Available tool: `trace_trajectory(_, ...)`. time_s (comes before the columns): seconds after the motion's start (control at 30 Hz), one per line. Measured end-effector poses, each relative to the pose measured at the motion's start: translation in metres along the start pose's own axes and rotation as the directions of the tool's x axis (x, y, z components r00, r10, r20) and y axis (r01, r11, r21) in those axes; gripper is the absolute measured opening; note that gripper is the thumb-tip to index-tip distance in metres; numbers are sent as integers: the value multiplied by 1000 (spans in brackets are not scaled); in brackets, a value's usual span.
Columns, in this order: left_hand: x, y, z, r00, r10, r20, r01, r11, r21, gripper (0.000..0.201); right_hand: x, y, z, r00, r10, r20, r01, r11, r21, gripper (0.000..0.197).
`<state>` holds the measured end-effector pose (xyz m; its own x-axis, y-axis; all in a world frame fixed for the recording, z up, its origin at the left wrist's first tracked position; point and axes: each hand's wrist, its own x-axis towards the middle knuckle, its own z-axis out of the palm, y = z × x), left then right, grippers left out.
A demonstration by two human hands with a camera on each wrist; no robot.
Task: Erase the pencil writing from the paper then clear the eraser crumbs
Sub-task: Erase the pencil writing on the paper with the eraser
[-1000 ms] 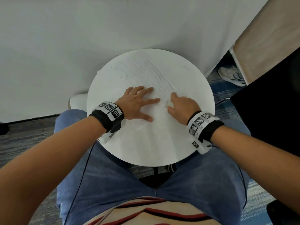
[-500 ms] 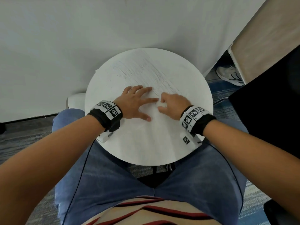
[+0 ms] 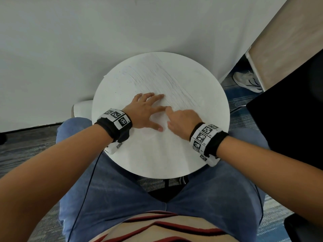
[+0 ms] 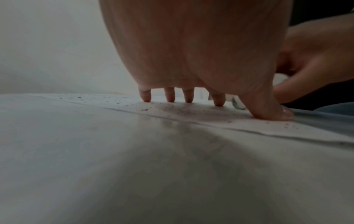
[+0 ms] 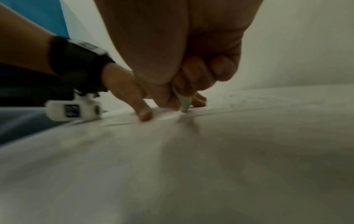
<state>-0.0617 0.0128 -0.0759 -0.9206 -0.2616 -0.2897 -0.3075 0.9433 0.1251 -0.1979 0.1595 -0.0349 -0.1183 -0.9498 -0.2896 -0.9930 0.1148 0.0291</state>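
Shoe (image 3: 248, 81) upper right, beside round table (image 3: 157, 158). Left hand (image 3: 145, 110) presses paper (image 3: 157, 81) flat, fingers spread. Right hand (image 3: 181, 121), centre frame, pinches eraser (image 5: 184, 103) against paper.

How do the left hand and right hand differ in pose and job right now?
The left hand lies spread, fingertips pressing the paper; the right hand is curled. The left hand holds nothing; the right hand pinches an eraser tip-down on the sheet. Both wear marker wristbands.

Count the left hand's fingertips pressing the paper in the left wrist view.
5: four fingertips in a row at the paper's far side, and the thumb nearer, at right. None looks hidden.
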Motion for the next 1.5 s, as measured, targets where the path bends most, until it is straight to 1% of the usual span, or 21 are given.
trace_trajectory(0.07, -1, 0, 1, 1000, -1, 2, 1, 1000, 5, 99, -2, 5, 0, 997, -66, 40, 63, 996, 68, 41)
trace_trajectory(0.13, -1, 0, 0, 1000, -11, 6, 11, 1000, -24, 95, 5, 28, -5, 999, 54, 7, -55, 994, 94, 37)
trace_trajectory(0.2, -2, 1, -1, 1000, -15, 6, 15, 999, -43, 93, 3, 33, -6, 987, 160, -34, -159, 987, 40, 33)
trace_trajectory(0.23, -2, 1, -1, 1000, -12, 3, 12, 999, -44, 93, 0, 27, -4, 988, 150, -32, -150, 989, 13, 34)
trace_trajectory(0.33, -1, 1, 0, 1000, -1, -2, 0, 999, -35, 93, -10, 8, 7, 997, -65, 41, 64, 998, 8, 41)
trace_trajectory(0.37, -2, 1, 0, 1000, -2, 1, 2, 999, -33, 93, -11, 13, 7, 995, -85, 49, 85, 996, 16, 42)
trace_trajectory(0.5, -1, 0, -2, 1000, -15, 5, 15, 999, -44, 93, -6, 44, 4, 990, 135, -33, -134, 991, 25, 36)
trace_trajectory(0.53, -1, 1, -2, 1000, -11, 0, 11, 999, -42, 93, -8, 39, 5, 990, 136, -33, -135, 991, 24, 35)
trace_trajectory(0.63, -1, 1, -1, 1000, -8, 3, 8, 999, -31, 93, -14, 18, 10, 999, -20, 29, 19, 998, 56, 37)
trace_trajectory(0.67, -1, 0, -1, 1000, -10, 7, 10, 999, -31, 93, -13, 21, 9, 999, -32, 39, 29, 997, 68, 37)
trace_trajectory(0.8, -1, 1, -2, 1000, -15, -1, 15, 999, -47, 92, -5, 57, 0, 985, 174, 7, -173, 979, 106, 36)
trace_trajectory(0.83, -1, 2, -3, 1000, -14, -3, 14, 999, -46, 93, -7, 54, 0, 984, 180, -6, -179, 980, 86, 36)
trace_trajectory(0.97, 0, 1, 0, 1000, -7, -3, 7, 1000, -28, 94, -16, 28, 4, 998, -41, 38, 38, 997, 67, 37)
trace_trajectory(1.0, -1, 1, 0, 1000, -9, 1, 9, 999, -31, 94, -15, 32, 3, 998, -40, 48, 36, 996, 81, 35)
trace_trajectory(1.13, -1, 1, -1, 1000, -9, -5, 9, 999, -47, 93, -8, 62, -2, 981, 192, 3, -192, 978, 80, 36)
trace_trajectory(1.17, 0, 1, -1, 1000, -7, -5, 7, 999, -40, 94, -10, 56, -2, 983, 184, 2, -184, 981, 58, 37)
trace_trajectory(1.27, 0, 1, 0, 1000, -4, -7, 4, 1000, -26, 94, -21, 27, 2, 999, -11, 47, 9, 998, 57, 32)
trace_trajectory(1.3, 0, 1, 0, 1000, -5, -6, 5, 1000, -25, 95, -22, 28, 2, 998, -37, 53, 32, 996, 83, 31)
trace_trajectory(1.33, -1, 1, 0, 1000, -8, -4, 7, 1000, -25, 95, -19, 34, 1, 998, -13, 62, 5, 993, 118, 31)
trace_trajectory(1.43, 0, 2, 0, 1000, -14, -10, 13, 999, -43, 96, -9, 62, -5, 983, 182, 15, -182, 971, 156, 30)
trace_trajectory(1.5, 0, 3, -1, 1000, -15, -11, 15, 999, -44, 96, -11, 51, -3, 983, 182, -21, -179, 981, 78, 28)
